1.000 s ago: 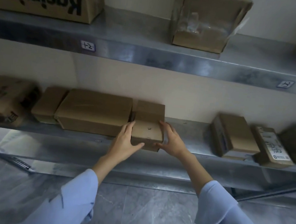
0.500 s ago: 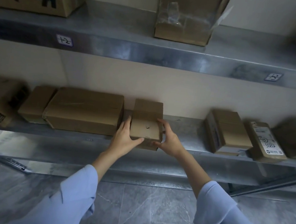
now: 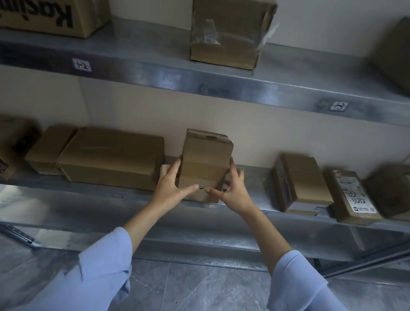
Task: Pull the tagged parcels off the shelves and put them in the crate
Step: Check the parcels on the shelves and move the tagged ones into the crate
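My pale blue sleeves point(image 3: 97, 270) reach out over the grey marbled floor point(image 3: 198, 292). Both hands are grasping one small brown parcel point(image 3: 206, 160): my left hand point(image 3: 170, 189) wraps its left side and my right hand point(image 3: 233, 193) its right side, with both thumbs lying across the near face and almost meeting. The parcel stands tilted up on end at the front edge of the lower shelf point(image 3: 253, 185); I cannot tell whether its bottom edge touches the metal.

Just to its left lies a wide flat box point(image 3: 113, 156), and beyond that a smaller box point(image 3: 49, 148). To the right, well apart from the parcel, sits another brown box point(image 3: 299, 182), then a parcel with a white shipping label point(image 3: 352, 197).

On the upper shelf point(image 3: 156, 75) are a printed carton point(image 3: 43, 2) at the left and a taped box point(image 3: 229, 24) in the middle. The shelf's front lip carries two small handwritten tags, one point(image 3: 82, 65) at the left and one point(image 3: 339, 106) at the right.
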### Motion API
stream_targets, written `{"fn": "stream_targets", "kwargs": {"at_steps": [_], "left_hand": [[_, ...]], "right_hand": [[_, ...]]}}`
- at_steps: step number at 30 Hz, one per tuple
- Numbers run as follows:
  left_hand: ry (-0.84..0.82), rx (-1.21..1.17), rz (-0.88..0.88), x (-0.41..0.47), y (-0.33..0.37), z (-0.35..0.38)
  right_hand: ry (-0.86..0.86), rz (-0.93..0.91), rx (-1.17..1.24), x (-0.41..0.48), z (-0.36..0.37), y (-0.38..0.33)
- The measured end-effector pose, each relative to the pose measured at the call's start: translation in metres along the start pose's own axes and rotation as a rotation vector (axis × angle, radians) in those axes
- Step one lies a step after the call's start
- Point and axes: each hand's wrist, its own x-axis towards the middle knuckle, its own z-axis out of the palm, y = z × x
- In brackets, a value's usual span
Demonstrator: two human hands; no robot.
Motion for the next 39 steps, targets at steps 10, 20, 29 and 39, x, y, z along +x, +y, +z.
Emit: {"fn": "stream_targets", "kwargs": {"at_steps": [10,20,29,39], "left_hand": [[0.025,-0.173,-0.074,-0.012,0.005,-0.001],[0.016,-0.15,0.007,-0.019,0.011,-0.007],[0.04,0.0,0.088,-0.022,0.01,0.005],[0.077,-0.037,0.07,-0.003,-0.012,0.02]], "right_hand": [[-0.019,-0.024,0.114,-0.011,-0.01,0.002],[-0.051,0.032,0.197,-0.013,-0.02,0.007],[-0.018,-0.104,-0.036,-0.011,-0.009,0.014],[0.013,-0.059,-0.008,0.003,-0.003,0.025]]}}
